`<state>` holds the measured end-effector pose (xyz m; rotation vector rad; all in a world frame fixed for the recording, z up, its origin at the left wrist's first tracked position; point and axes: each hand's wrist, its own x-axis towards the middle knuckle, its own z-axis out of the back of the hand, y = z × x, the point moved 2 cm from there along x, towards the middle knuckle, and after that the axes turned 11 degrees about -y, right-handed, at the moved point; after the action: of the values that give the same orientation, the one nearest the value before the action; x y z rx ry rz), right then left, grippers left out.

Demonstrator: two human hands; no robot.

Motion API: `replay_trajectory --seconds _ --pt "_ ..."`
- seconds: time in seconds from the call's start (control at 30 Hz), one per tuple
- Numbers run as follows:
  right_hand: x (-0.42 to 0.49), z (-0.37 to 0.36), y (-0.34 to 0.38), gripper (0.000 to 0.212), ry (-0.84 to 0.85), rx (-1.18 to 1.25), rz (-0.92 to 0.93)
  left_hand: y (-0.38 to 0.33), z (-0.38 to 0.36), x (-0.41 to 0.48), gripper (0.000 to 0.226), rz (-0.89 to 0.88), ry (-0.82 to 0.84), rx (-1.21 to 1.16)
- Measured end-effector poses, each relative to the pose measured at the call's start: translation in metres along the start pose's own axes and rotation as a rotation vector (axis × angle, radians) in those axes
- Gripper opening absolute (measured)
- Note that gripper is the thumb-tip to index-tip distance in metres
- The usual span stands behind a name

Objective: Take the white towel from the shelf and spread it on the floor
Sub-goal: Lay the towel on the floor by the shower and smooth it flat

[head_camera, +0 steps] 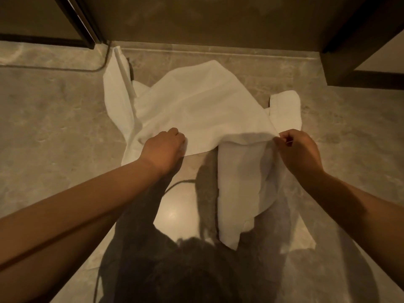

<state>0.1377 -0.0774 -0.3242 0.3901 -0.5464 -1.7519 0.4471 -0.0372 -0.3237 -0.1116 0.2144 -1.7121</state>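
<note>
The white towel (196, 106) lies rumpled over the beige marble floor (54, 119), partly unfolded, with folds bunched at its left and right ends. My left hand (164, 147) grips the near edge of the towel on the left. My right hand (299, 149) pinches the near edge on the right, and a flap of the cloth hangs down below it. The middle of the towel billows up off the floor between my hands.
A wall (207, 22) with a low skirting runs along the far side. A dark door frame (80, 22) stands at the far left and a dark cabinet or frame (360, 40) at the far right. My shadow falls on the glossy floor near me.
</note>
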Motion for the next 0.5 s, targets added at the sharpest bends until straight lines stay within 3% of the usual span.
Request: replay_trajectory --seconds 0.3,0.5 --pt "-0.009 0.013 0.015 0.014 0.016 0.102 -0.016 0.014 0.006 -0.008 0.012 0.048 -0.060 -0.080" --pt "-0.029 0.025 0.042 0.014 0.005 0.195 0.085 0.029 0.030 -0.028 0.016 0.014 -0.108 -0.104"
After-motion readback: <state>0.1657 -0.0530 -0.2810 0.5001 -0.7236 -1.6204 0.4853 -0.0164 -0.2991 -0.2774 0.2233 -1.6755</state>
